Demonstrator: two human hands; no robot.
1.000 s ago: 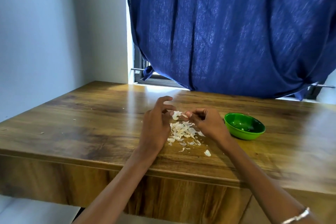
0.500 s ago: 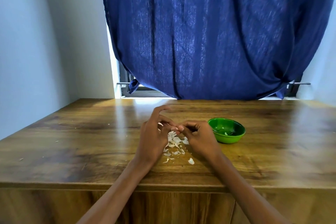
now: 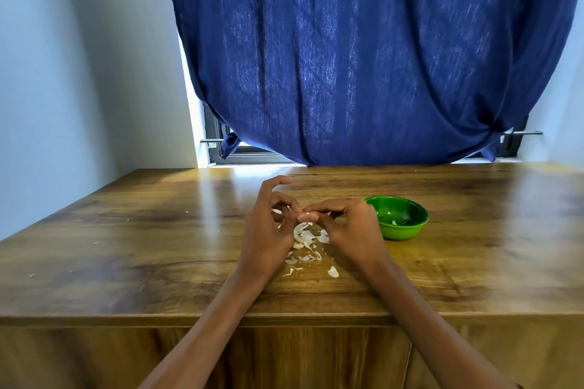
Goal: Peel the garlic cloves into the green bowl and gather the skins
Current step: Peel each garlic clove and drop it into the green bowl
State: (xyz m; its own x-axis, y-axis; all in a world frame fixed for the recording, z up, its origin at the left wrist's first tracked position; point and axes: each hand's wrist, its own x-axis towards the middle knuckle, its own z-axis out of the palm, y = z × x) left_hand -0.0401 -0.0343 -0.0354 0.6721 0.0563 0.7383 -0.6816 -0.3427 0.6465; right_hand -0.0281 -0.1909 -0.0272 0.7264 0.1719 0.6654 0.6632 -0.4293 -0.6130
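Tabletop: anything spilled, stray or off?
Mostly tidy. The skins lie heaped between the left hand and right hand, as expected while peeling. A few flecks have strayed to the table's left side, well away from the heap. The green bowl sits upright, right of the hands.

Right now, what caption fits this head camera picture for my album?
Both hands, left hand and right hand, pinch a garlic clove over garlic skins beside the green bowl.
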